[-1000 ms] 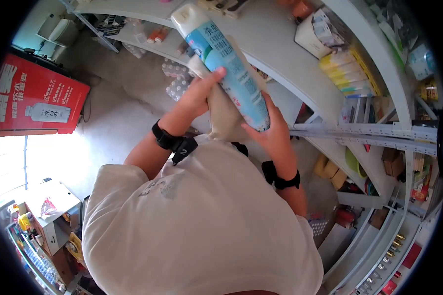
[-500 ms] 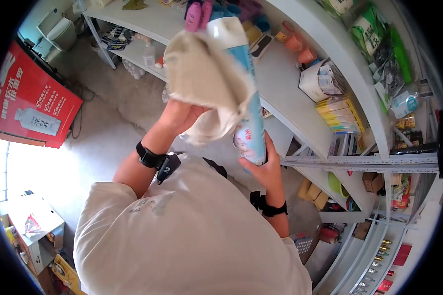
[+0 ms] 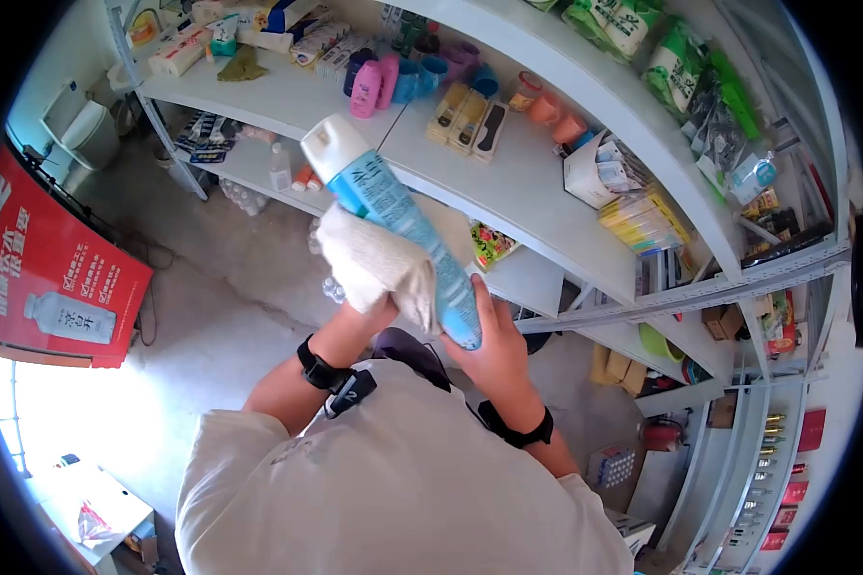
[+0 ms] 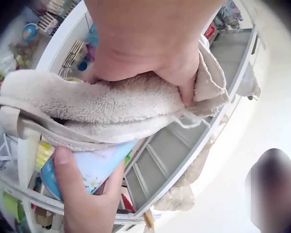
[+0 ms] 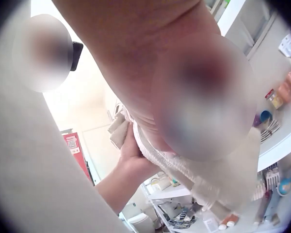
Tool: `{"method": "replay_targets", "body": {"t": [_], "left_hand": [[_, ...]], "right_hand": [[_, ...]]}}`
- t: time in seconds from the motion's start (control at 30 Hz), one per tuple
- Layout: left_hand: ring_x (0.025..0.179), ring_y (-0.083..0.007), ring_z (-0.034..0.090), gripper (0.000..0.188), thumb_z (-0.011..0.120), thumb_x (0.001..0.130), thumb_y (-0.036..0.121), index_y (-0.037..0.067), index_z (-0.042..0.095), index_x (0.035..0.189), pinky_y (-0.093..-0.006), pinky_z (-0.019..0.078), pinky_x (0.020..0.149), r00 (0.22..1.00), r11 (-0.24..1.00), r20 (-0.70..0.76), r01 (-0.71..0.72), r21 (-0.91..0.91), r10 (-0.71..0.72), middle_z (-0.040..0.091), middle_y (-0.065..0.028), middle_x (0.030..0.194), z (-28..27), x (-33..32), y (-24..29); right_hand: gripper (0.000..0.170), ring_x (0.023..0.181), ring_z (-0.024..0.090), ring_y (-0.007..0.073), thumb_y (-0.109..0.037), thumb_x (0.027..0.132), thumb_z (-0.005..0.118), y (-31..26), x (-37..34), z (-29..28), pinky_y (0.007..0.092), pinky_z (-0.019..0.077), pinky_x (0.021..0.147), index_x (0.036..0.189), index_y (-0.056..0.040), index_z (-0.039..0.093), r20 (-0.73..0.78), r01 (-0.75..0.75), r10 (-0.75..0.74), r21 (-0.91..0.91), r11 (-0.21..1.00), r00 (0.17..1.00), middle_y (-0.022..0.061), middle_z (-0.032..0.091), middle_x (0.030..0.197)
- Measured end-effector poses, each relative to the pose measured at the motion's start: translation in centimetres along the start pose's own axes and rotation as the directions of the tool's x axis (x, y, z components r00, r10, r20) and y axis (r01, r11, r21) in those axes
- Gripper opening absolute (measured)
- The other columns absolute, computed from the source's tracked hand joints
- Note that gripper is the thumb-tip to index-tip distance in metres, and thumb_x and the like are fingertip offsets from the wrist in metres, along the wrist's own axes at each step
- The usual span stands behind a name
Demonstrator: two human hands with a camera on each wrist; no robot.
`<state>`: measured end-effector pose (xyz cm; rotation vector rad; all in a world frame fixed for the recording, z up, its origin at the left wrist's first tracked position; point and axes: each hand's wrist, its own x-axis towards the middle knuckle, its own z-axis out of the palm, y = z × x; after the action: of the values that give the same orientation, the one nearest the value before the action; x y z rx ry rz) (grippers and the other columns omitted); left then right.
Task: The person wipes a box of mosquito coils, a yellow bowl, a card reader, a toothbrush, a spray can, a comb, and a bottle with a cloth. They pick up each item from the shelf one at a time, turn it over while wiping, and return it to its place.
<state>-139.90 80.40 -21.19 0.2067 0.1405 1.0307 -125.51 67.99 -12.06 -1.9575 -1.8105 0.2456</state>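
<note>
A blue insecticide spray can (image 3: 393,206) with a white cap is held tilted in front of the body, cap toward the upper left. My right hand (image 3: 497,350) grips its lower end; in the left wrist view the right thumb (image 4: 68,170) lies along the can's side. My left hand (image 3: 369,318) holds a beige terry cloth (image 3: 369,254) against the can's middle. Folds of the cloth hide most of the left fingers in the head view. From the left wrist, the left fingers (image 4: 185,92) press into the bunched cloth.
Ahead, a white shelf (image 3: 537,211) carries pink bottles (image 3: 374,84), packaged brushes (image 3: 467,120), orange cups (image 3: 558,120) and yellow boxes (image 3: 645,220). A red printed panel (image 3: 58,273) stands at the left. A white desk (image 3: 91,508) is at the lower left.
The cloth, first behind the can, was raised and spread beside it and is now bunched against its middle. The can has swung from near upright to tilting left. The view has shifted, showing more shelf.
</note>
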Motion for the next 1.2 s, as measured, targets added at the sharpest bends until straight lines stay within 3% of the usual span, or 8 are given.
{"method": "replay_targets", "body": {"t": [0.23,0.33,0.47,0.67,1.03,1.1,1.17,1.2], "left_hand": [[0.13,-0.0347,0.043,0.079,0.054,0.087,0.061,0.01,0.035,0.144,-0.0533,0.0378,0.106,0.906,0.918,0.204,-0.391,0.065,0.371,0.047,-0.0123,0.14,-4.4,-0.7,12.7],[0.129,-0.0347,0.045,0.074,0.06,0.088,0.051,0.013,0.033,0.145,-0.0542,0.0387,0.105,0.787,0.95,0.58,-0.305,0.069,0.211,0.044,-0.0115,0.142,-3.5,-0.6,13.6],[0.127,-0.032,0.046,0.068,0.062,0.089,0.044,0.013,0.034,0.144,-0.051,0.0399,0.105,0.902,0.941,0.43,-0.181,0.287,0.042,0.046,-0.0102,0.14,-3.7,-0.7,6.8],[0.125,-0.028,0.048,0.062,0.064,0.089,0.032,0.014,0.037,0.142,-0.0462,0.0418,0.104,0.947,0.73,0.215,0.028,0.683,-0.238,0.049,-0.0081,0.136,-4.3,0.9,-6.2],[0.121,-0.0265,0.051,0.073,0.078,0.078,0.026,0.008,0.039,0.137,-0.0426,0.0445,0.101,0.831,0.828,0.413,0.097,0.552,-0.373,0.051,-0.0114,0.132,4.9,3.4,-15.4],[0.115,-0.0274,0.055,0.07,0.079,0.075,0.027,0.004,0.044,0.13,-0.0401,0.0462,0.096,0.958,-0.016,0.125,-0.134,0.991,-0.259,0.055,-0.0144,0.125,15.0,1.7,-18.7],[0.108,-0.0283,0.058,0.065,0.079,0.073,0.026,0.001,0.047,0.124,-0.0381,0.0475,0.091,0.944,-0.425,0.181,-0.289,0.858,-0.276,0.058,-0.0164,0.118,18.6,0.7,-22.9],[0.105,-0.0288,0.06,0.061,0.079,0.074,0.025,0.0,0.048,0.121,-0.0373,0.0479,0.089,0.857,-0.323,0.282,-0.439,0.839,-0.431,0.059,-0.0168,0.115,17.6,0.5,-24.8]], "right_hand": [[0.087,0.105,0.061,0.0215,-0.03,0.074,0.079,-0.7,2.1,0.0,0.0338,0.0514,0.083,0.142,0.0017,0.035,0.412,-0.054,-0.31,0.669,0.741,0.857,0.0147,0.061,0.118],[0.084,0.109,0.058,0.0201,-0.027,0.074,0.079,-0.7,3.0,-0.9,0.0328,0.0522,0.082,0.142,-0.0009,0.036,0.712,-0.593,-0.266,0.694,0.408,0.65,0.0115,0.057,0.125],[0.076,0.102,0.059,0.0172,-0.031,0.077,0.077,1.1,2.1,-1.1,0.0309,0.053,0.079,0.138,-0.0033,0.042,0.66,-0.679,-0.317,0.732,0.063,0.682,0.0078,0.057,0.121],[0.08,0.096,0.065,0.0352,-0.043,0.073,0.076,3.8,-2.1,-2.9,0.0396,0.0543,0.08,0.133,-0.0008,0.043,0.051,-0.233,0.228,0.166,0.958,0.972,0.021,0.057,0.123],[0.09,0.107,0.057,0.0357,-0.039,0.077,0.076,12.8,-10.3,-8.6,0.0403,0.0486,0.09,0.143,0.0004,0.03,-0.243,0.02,0.041,0.246,0.969,0.969,0.02,0.048,0.121],[0.085,0.114,0.054,0.0328,-0.036,0.079,0.075,17.3,-12.0,-9.3,0.0387,0.0461,0.094,0.142,0.0015,0.033,-0.351,0.022,0.05,0.199,0.98,0.935,0.0189,0.047,0.126],[0.076,0.114,0.055,0.0292,-0.031,0.081,0.075,21.6,-12.2,-9.6,0.0374,0.0446,0.096,0.138,0.0012,0.037,-0.403,0.014,0.36,0.682,0.731,0.841,0.0163,0.052,0.124],[0.071,0.114,0.055,0.0274,-0.028,0.081,0.075,23.5,-12.7,-10.0,0.0368,0.0438,0.098,0.136,0.0011,0.039,-0.356,0.051,0.505,0.853,0.52,0.786,0.015,0.054,0.123]]}}
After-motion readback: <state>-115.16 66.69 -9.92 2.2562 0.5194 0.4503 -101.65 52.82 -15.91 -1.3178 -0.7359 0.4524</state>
